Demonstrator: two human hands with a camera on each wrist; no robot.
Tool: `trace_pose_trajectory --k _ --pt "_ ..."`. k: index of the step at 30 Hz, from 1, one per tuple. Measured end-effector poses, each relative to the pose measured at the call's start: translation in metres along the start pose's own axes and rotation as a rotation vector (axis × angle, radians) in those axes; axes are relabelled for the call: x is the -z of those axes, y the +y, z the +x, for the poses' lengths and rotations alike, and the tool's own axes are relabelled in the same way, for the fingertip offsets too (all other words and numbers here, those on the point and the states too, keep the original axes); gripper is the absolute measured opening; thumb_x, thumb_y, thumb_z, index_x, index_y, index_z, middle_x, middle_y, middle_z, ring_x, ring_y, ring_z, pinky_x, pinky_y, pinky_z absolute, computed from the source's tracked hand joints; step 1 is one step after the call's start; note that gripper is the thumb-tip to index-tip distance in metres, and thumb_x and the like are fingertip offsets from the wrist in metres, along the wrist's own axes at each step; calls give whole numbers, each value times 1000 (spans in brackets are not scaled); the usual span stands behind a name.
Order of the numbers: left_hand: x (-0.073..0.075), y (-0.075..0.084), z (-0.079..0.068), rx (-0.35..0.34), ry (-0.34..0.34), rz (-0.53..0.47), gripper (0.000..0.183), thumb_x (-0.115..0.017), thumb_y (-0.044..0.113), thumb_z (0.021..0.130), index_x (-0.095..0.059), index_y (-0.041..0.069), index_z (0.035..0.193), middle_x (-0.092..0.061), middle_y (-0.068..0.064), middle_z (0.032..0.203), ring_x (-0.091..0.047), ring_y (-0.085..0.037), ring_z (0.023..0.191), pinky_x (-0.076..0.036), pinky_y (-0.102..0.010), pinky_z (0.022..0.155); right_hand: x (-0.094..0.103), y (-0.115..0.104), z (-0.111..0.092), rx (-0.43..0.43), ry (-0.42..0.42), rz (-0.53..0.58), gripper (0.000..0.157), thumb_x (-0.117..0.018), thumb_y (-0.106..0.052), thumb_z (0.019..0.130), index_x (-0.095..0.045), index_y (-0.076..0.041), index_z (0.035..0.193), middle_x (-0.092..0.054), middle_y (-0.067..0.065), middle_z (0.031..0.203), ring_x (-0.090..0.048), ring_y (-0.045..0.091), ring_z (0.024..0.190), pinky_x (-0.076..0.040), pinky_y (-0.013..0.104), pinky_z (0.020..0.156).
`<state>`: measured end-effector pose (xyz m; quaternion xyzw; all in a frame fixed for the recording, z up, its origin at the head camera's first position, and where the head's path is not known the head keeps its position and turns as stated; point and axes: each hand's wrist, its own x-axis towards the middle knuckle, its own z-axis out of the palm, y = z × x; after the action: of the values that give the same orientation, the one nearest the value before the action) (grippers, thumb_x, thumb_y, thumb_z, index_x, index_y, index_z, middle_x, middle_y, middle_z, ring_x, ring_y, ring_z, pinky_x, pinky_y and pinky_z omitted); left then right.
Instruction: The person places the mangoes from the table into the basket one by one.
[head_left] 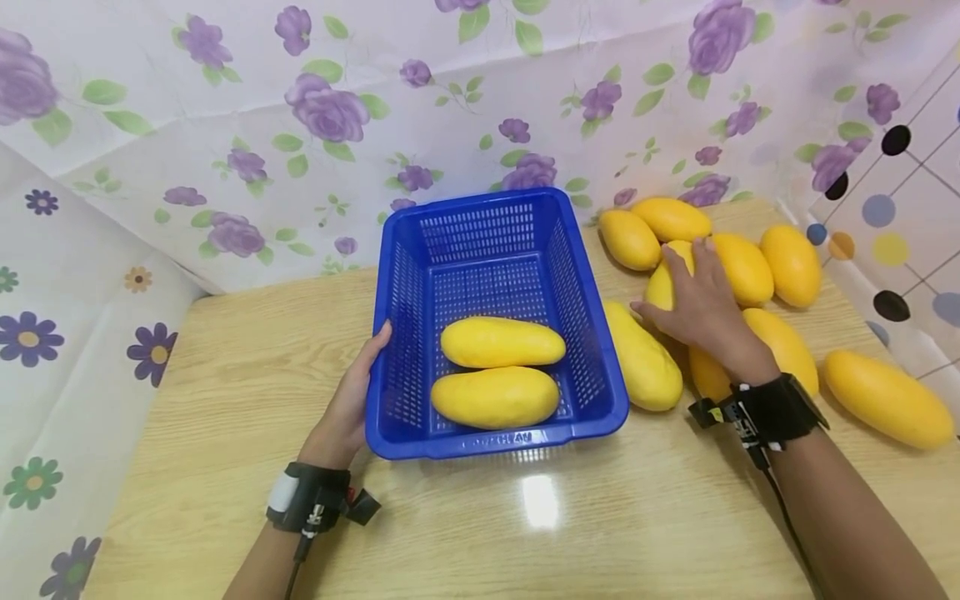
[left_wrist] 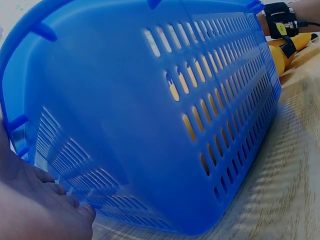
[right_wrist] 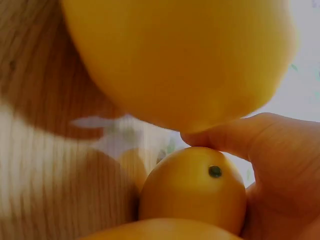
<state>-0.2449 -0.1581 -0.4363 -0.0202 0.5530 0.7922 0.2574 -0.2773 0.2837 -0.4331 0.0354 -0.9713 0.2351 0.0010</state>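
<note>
A blue plastic basket (head_left: 491,446) stands on the table with two yellow mangoes (head_left: 498,342) lying crosswise inside. My left hand (head_left: 348,412) holds its left side, thumb over the rim; in the left wrist view the fingers (left_wrist: 55,192) lie against the outer wall. My right hand (head_left: 705,308) reaches into the mangoes at the right, its thumb and fingers around a yellow mango (head_left: 660,287). In the right wrist view that mango (right_wrist: 192,187) shows a dark stem end beside the thumb. The far side of the grip is hidden.
A paler mango (head_left: 645,362) lies against the basket's right side. Several mangoes (head_left: 742,267) surround my right hand, and one mango (head_left: 888,398) lies apart at the far right. A flowered sheet (head_left: 300,167) hangs behind the wooden table (head_left: 247,358).
</note>
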Motion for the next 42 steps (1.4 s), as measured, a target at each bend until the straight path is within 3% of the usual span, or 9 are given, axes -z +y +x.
trace_pose_trajectory --k 9,15,24,34,42 --pt "0 0 1 -7 -27 -9 70 -38 57 100 -12 30 159 -20 -14 158 -30 -33 136 -29 -49 108 2 1 0 -20 -21 26 99 -67 -41 88 -11 3 156 12 33 159 13 47 146 1 60 114" --pt "0 2 1 -3 -40 -23 70 -39 56 100 -12 30 159 -20 -14 158 -30 -33 136 -30 -49 108 4 3 -1 -66 -51 47 106 -67 -40 87 1 0 157 14 32 159 12 47 146 -9 66 111" --pt "0 2 1 -12 -32 -11 68 -37 56 101 -13 30 159 -21 -14 157 -32 -32 135 -32 -48 107 3 4 0 -45 -5 55 111 -73 -40 84 -1 2 157 3 33 160 -3 54 144 -13 67 109" --pt "0 1 1 -10 -43 -22 68 -37 56 101 -12 31 159 -20 -15 158 -32 -34 137 -32 -48 107 5 3 0 -156 -59 16 125 -67 -61 81 13 -1 156 -3 48 150 -27 67 125 -29 71 99" --pt "0 2 0 -13 -55 -32 67 -36 55 101 -13 32 159 -21 -15 158 -33 -33 136 -32 -48 106 5 5 -1 -128 -41 -1 122 -70 -58 80 7 -2 157 -6 49 147 -22 69 123 -28 75 94"
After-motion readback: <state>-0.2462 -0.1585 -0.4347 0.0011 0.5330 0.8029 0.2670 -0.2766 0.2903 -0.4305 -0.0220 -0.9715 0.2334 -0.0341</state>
